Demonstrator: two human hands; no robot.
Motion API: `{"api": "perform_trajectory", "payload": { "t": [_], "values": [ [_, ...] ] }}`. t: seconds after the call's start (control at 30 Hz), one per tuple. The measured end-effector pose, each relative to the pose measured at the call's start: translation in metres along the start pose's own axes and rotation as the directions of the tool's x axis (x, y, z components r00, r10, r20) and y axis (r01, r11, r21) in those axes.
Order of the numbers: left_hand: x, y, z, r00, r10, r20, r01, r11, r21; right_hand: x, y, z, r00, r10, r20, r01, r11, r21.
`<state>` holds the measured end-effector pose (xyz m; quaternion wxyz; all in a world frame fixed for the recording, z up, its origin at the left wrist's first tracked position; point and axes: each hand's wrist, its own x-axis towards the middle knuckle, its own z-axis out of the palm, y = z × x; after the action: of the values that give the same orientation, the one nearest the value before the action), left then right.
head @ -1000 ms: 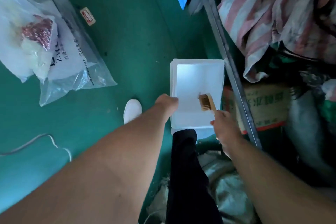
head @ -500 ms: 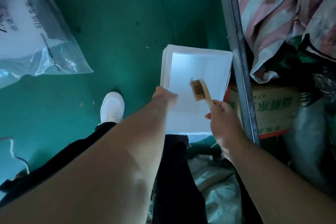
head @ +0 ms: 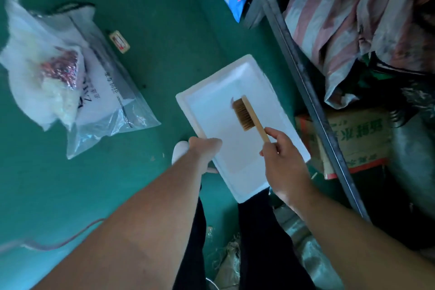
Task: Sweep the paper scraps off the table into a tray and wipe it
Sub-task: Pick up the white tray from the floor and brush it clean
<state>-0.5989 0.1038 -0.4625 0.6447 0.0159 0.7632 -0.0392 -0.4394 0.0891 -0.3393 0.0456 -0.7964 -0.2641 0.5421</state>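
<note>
The left hand's (head: 204,148) fingers hide under the tray (head: 259,82); brush (head: 244,113) handle vanishes inside the right hand (head: 282,165).

A green floor (head: 164,30) fills the view in dim, bluish light. A clear plastic bag (head: 94,101) lies on it at left. At right, a metal frame (head: 306,92) edges striped cloth (head: 341,19) above a cardboard box (head: 357,139).

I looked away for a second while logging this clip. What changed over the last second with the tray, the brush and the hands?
The tray has turned in view: it was square-on, now its far end angles up-left. The brush reaches further out over the tray's middle. The camera also shifted, so the plastic bag is back in full view. Unchanged: the left hand holds the tray's edge, the right hand holds the brush handle, and the tray looks empty.
</note>
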Motion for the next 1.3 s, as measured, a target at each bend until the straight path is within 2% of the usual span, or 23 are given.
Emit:
{"api": "perform_trajectory", "payload": {
  "t": [0.3, 0.4, 0.6, 0.83, 1.03, 1.17, 1.3],
  "values": [
    [-0.187, -0.012, -0.057, 0.999, 0.01, -0.048, -0.016, 0.991, -0.134, -0.155, -0.068, -0.05, 0.966, -0.24, 0.097, 0.234, 0.97, 0.067],
    [-0.255, -0.012, -0.056, 1.0, -0.01, -0.002, 0.01, 0.986, -0.166, -0.203, -0.076, -0.087, 0.951, -0.297, 0.079, 0.293, 0.954, 0.065],
    [-0.357, -0.014, -0.025, 0.999, 0.018, 0.03, -0.015, 0.994, -0.109, -0.285, -0.077, -0.17, 0.889, -0.458, -0.009, 0.458, 0.889, -0.028],
    [-0.411, 0.0, 0.026, 0.998, 0.064, -0.015, -0.062, 0.992, 0.107, -0.32, -0.03, -0.26, 0.865, -0.432, -0.254, 0.454, 0.891, 0.032],
    [-0.431, 0.007, 0.068, 0.996, 0.076, -0.054, -0.071, 0.993, 0.094, -0.312, 0.018, -0.324, 0.87, -0.343, -0.353, 0.39, 0.918, 0.067],
    [-0.432, 0.004, 0.091, 0.994, 0.079, -0.079, -0.07, 0.991, 0.115, -0.292, 0.032, -0.364, 0.88, -0.302, -0.366, 0.371, 0.919, 0.133],
    [-0.429, -0.003, 0.103, 0.989, 0.068, -0.128, -0.058, 0.995, 0.075, -0.263, 0.034, -0.395, 0.854, -0.337, -0.395, 0.38, 0.924, 0.032]
  ]
}}
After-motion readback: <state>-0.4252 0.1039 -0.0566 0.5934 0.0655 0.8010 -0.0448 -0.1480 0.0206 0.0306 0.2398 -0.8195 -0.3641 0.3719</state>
